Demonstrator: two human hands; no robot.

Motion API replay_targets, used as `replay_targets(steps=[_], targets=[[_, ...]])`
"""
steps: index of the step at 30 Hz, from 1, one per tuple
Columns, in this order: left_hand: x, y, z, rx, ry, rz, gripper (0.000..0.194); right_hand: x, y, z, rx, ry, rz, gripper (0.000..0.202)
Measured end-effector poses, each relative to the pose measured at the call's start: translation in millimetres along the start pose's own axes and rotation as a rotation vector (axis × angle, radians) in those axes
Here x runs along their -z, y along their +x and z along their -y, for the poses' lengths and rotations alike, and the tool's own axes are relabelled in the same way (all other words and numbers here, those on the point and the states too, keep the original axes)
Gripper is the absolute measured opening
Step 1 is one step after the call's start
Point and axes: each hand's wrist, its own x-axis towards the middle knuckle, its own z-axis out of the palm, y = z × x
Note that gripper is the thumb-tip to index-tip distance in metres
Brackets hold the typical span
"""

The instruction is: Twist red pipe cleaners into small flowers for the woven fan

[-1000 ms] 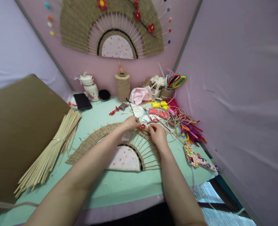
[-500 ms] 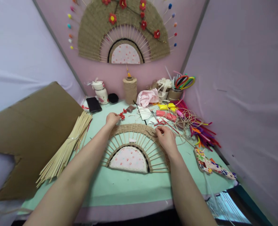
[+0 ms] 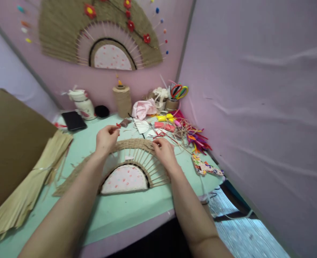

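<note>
The half-round woven twine fan [image 3: 134,144] lies on the table, thin sticks spreading out from its white half-circle centre [image 3: 125,179] with pink spots. Over the fan's upper left edge, my left hand [image 3: 107,138] is closed in a pinch at small red flowers [image 3: 118,125], which its fingers partly hide. My right hand [image 3: 164,148] is at the right part of the woven band. Its thumb and fingertips are pressed together there, and I cannot make out what is between them.
A bundle of flat sticks [image 3: 37,182] and a cardboard sheet [image 3: 13,136] lie at left. Behind stand a phone [image 3: 74,121], bottle [image 3: 82,105] and twine cone [image 3: 122,102]. Pipe cleaners [image 3: 198,138] and a floral-handled tool [image 3: 205,168] are at right. A finished fan [image 3: 62,32] hangs above.
The view has swung right, so everything appears further left. My left hand has turned and now covers more of the red flowers. My right hand remains pinched at the fan's band.
</note>
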Motion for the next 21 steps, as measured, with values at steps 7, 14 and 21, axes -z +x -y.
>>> replay_targets(steps=[7, 14, 21], targets=[[-13.4, -55, -38, -0.172, -0.042, 0.159, 0.029, 80, -35, -14, -0.049, -0.204, -0.106, 0.020], [-25.4, -75, -69, -0.235, -0.112, 0.295, 0.023, 158, -25, -97, -0.445, -0.748, -0.200, 0.029], [-58.9, -89, -113, -0.414, -0.116, 0.449, 0.023, 135, -4, -105, -0.350, -0.948, 0.035, 0.029]])
